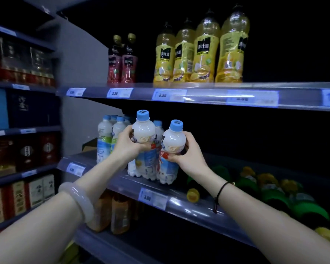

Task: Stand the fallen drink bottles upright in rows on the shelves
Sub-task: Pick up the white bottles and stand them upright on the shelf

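Middle shelf (120, 180), two white bottles upright, each hand gripping one

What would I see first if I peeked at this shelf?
The left hand grips a white plastic bottle with a blue cap, the right hand a twin bottle, at the middle shelf. Tall yellow juice bottles stand in a row above; green bottles with yellow caps lie fallen at the right.

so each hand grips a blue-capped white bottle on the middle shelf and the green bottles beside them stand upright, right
No: the head view shows the green bottles lying on their sides, not upright. The left hand and right hand do each grip a blue-capped white bottle on the middle shelf.
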Available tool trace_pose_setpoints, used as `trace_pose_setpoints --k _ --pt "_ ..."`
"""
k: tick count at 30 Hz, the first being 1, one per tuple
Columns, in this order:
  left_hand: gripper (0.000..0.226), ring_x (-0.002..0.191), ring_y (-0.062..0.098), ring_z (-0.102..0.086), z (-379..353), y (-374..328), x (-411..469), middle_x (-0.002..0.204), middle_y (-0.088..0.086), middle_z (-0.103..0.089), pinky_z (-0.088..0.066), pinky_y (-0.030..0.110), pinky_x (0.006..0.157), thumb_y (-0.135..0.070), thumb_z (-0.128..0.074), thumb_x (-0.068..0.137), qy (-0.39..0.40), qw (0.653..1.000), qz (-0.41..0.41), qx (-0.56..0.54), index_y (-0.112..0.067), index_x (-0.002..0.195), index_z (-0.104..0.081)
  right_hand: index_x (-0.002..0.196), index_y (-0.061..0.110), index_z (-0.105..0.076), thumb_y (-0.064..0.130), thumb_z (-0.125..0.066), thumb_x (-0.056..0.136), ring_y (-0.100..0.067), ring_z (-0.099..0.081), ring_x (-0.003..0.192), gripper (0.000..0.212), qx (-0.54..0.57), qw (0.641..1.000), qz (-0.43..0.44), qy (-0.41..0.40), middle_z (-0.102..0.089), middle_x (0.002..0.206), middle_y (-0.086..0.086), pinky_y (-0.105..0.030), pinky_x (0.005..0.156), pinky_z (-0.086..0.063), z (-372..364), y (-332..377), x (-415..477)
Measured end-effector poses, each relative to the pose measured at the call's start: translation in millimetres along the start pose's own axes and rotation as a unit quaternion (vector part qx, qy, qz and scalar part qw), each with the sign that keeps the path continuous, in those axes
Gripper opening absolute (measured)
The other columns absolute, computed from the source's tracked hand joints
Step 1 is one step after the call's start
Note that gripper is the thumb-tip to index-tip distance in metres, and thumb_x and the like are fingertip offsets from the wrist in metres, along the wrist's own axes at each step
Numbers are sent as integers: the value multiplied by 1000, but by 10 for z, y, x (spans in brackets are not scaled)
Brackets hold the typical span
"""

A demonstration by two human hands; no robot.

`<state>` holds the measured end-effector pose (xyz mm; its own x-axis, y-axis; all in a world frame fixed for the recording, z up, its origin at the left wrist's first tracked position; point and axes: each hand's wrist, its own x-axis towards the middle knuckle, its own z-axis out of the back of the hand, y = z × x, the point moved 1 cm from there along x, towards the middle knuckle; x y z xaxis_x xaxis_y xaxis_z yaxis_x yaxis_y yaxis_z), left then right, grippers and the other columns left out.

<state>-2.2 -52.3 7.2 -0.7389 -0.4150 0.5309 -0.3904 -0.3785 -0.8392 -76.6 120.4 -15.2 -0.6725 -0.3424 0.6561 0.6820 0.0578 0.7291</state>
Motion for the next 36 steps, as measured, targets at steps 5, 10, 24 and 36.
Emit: trace_pose_setpoints --k 5,10,24,36 --pt "57 76 11 -59 198 271 307 95 5 -62 -42 21 51 -2 -82 65 12 999 44 17 -13 107 -45 115 24 -45 1 -83 65 -11 -60 105 67 -18 998 -33 -44 -62 115 1 -24 86 -50 -317 -170 147" --pt "51 99 27 -62 275 517 493 106 12 -65 -52 38 81 1 -79 68 60 996 61 12 -10 109 -52 109 20 -49 1 -81 66 -12 -62 96 57 -73 992 -65 -85 -64 103 1 -23 80 -51 -467 -300 247" --pt "51 86 16 -58 221 861 900 91 -4 -61 -48 33 67 -6 -81 67 118 991 58 16 -15 105 -49 110 8 -51 6 -82 68 -19 -66 94 53 -80 978 -102 -163 -67 102 -9 -33 81 -56 -665 -445 427" --pt "64 112 30 -54 88 993 920 121 15 -58 -47 46 95 -31 -84 64 73 992 54 92 -7 115 -53 119 10 -51 19 -78 76 -6 -61 90 52 -121 979 -119 -117 -63 103 0 -14 72 -52 -741 -470 423"
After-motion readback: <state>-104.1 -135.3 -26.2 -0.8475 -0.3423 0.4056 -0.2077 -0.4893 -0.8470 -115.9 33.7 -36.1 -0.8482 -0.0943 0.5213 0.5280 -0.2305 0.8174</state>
